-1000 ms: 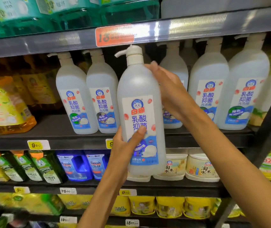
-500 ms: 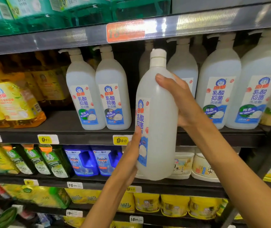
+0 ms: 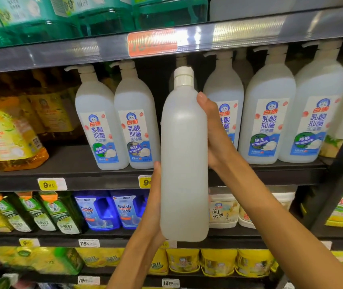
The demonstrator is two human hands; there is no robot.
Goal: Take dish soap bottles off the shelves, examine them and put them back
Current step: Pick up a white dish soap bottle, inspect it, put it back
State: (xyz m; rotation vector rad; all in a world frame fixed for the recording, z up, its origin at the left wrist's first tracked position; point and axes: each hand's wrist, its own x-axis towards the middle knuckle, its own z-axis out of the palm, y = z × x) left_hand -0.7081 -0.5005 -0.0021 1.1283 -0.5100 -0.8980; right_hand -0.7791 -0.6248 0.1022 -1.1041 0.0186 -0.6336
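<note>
Store aisle, dark metal shelving (image 3: 260, 174) stacked with cleaning products, yellow and white price tags along the shelf edges. Top shelf: green jugs (image 3: 95, 15). Middle shelf: row of white pump bottles (image 3: 267, 124) with blue cat-logo labels, two at left of centre, several at right, plus yellow refill packs (image 3: 10, 140) at far left. Shelf below: green bottles (image 3: 62, 213), blue Finish bottles (image 3: 101, 209), white tubs (image 3: 224, 209). Lowest visible shelf: yellow containers (image 3: 216, 261).

Held bottle (image 3: 184, 159): white translucent dish soap bottle, upright, in mid-air in front of the middle shelf, off the shelf, centre of view. Plain unlabelled side faces the camera; pump head seen end-on at top.

Left hand (image 3: 152, 205): forearm comes up from bottom centre, palm against the bottle's lower left side, thumb runs up along the left edge, fingers wrapped behind and out of sight. Gripping the bottle near its base.

Right hand (image 3: 214, 132): forearm enters from lower right, reaching up and across, wrist bent. Thumb lies on the bottle's upper right shoulder, fingers curl round the back. Gripping the bottle's upper half.

Both hands clasp the same bottle, left low, right high.
</note>
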